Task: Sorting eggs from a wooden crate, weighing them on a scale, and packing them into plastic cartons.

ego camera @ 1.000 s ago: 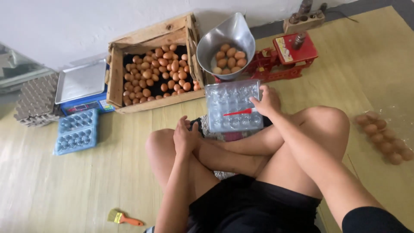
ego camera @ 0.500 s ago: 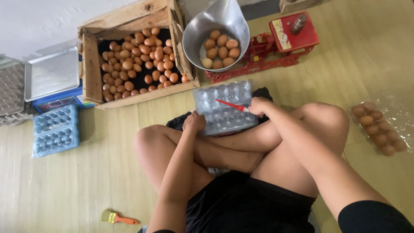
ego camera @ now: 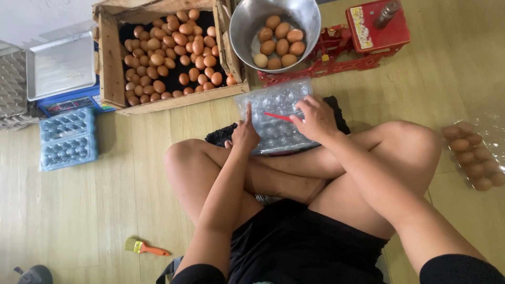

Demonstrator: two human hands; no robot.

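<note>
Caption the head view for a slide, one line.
Seated cross-legged, left hand and right hand rest on a clear egg carton before a wooden crate of brown eggs.

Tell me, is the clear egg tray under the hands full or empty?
Empty: the clear egg tray shows only bare cups, no eggs in view.
</note>
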